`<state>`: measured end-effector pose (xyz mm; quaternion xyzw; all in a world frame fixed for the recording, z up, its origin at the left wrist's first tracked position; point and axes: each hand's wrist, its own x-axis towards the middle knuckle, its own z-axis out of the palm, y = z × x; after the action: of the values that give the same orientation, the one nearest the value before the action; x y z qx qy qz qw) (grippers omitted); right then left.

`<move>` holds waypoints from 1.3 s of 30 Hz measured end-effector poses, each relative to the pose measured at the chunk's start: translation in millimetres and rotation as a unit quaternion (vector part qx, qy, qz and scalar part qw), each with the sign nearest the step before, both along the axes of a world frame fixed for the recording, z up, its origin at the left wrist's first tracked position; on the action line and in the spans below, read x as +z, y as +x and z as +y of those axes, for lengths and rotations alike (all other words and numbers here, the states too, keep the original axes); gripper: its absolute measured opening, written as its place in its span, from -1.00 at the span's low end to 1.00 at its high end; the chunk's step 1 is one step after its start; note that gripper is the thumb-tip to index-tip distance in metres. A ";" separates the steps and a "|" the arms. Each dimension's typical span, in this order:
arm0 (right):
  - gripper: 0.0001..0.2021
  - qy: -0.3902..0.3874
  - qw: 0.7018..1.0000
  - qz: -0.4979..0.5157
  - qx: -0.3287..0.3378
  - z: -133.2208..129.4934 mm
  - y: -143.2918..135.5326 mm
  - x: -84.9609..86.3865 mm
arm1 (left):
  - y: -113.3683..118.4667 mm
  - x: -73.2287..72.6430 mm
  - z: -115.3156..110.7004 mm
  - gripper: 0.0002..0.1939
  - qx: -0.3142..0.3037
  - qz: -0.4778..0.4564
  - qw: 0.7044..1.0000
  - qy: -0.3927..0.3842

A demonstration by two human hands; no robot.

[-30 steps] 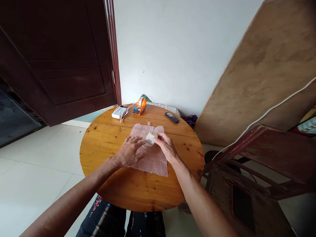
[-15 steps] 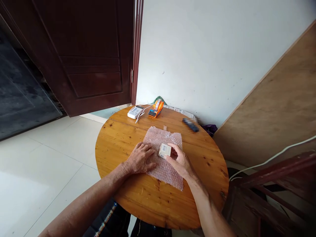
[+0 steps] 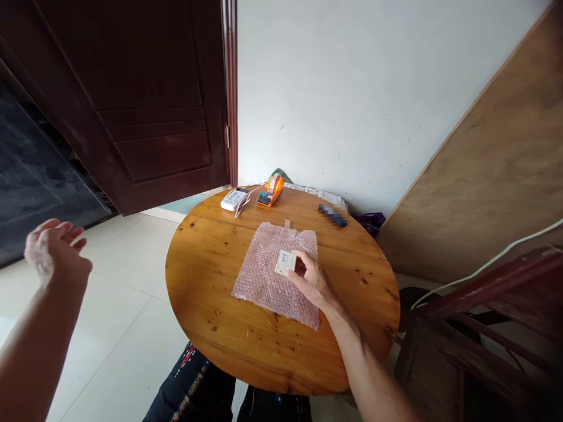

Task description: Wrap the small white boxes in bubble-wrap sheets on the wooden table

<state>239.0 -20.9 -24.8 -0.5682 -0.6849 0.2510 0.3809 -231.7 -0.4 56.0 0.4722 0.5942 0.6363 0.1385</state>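
Note:
A small pale cardboard box with a barcode label sits over the middle of a pinkish sheet of bubble wrap. My right hand grips the box from its right side, thumb in front and fingers behind. The sheet lies flat on a round wooden table. Away from the table, my left hand is raised over the floor at the far left, empty, its fingers loosely bent and apart.
At the table's back stand an orange tape dispenser and a white device with a cord. A dark, partly pixelated object lies at the back right. A brown door is beyond the left side, a white wall behind.
My left hand has lifted off the bubble wrap and swung far left, out past the table's edge. My right hand still holds the box on the sheet. The view has shifted slightly.

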 end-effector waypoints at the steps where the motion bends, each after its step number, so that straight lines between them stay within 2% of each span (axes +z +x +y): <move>1: -0.62 -0.003 1.000 0.006 0.003 0.5 0.2 -0.1 | 4.9 -2.1 -2.0 -0.71 0.041 -0.015 0.998 0.039; 2: -0.62 -0.005 1.000 0.014 0.007 0.7 0.4 -0.4 | 21.2 -7.2 -4.7 -0.73 0.030 -0.010 0.998 0.050; 3: -0.62 -0.006 1.000 0.023 0.010 0.7 0.5 -0.7 | 47.1 -14.3 -7.3 -0.75 -0.044 0.029 0.998 0.016; 4: -0.62 -0.005 0.999 0.031 0.010 0.5 0.5 -1.1 | 79.5 -22.3 -8.9 -0.77 -0.139 0.083 0.986 -0.030; 5: -0.62 -0.004 0.999 0.037 0.009 0.0 0.3 -1.5 | 115.0 -30.1 -9.0 -0.76 -0.228 0.142 0.961 -0.065; 7: -0.61 -0.001 0.999 0.045 0.006 -1.3 -0.3 -2.4 | 182.5 -44.1 -3.3 -0.72 -0.347 0.240 0.904 -0.075; 9: -0.61 0.003 0.999 0.045 -0.001 -2.6 -1.3 -2.9 | 230.9 -56.5 7.4 -0.54 -0.411 0.309 0.854 -0.079; 11: -0.60 0.011 0.999 0.036 -0.014 -3.6 -2.5 -2.7 | 255.3 -68.6 17.1 -0.40 -0.430 0.351 0.826 -0.094; 13: -0.58 0.024 0.999 0.022 -0.024 -4.0 -3.7 -1.8 | 261.6 -79.5 21.8 -0.35 -0.422 0.365 0.825 -0.089; 17: -0.55 0.027 0.999 -0.015 -0.014 -3.5 -5.4 0.5 | 255.2 -91.3 19.0 -0.36 -0.418 0.369 0.828 -0.061; 24: -0.52 0.022 0.999 -0.027 -0.023 -4.6 -5.9 -1.3 | 253.7 -90.2 17.9 -0.37 -0.427 0.381 0.818 -0.055; 31: -0.48 0.025 0.999 -0.030 -0.024 -1.9 -3.9 -8.0 | 255.1 -90.7 16.5 -0.39 -0.422 0.382 0.821 -0.044; 34: -0.44 0.070 0.996 -0.021 -0.046 -5.7 1.8 7.4 | 254.4 -89.1 16.4 -0.38 -0.427 0.377 0.821 -0.038; 35: -0.47 0.091 0.994 -0.019 -0.064 -10.2 3.7 16.7 | 253.9 -88.2 16.4 -0.37 -0.433 0.372 0.820 -0.035; 37: -0.67 0.111 0.990 -0.027 -0.084 -24.9 5.9 38.2 | 252.6 -86.0 16.1 -0.35 -0.445 0.362 0.818 -0.029; 39: -0.81 0.095 0.993 -0.063 -0.008 -45.2 3.7 56.0 | 251.4 -83.7 15.5 -0.36 -0.452 0.351 0.820 -0.025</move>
<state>242.7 -66.1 31.2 -0.5496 -0.7237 0.1458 0.3910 19.7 15.2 -27.8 0.8753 0.3385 0.2782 0.2047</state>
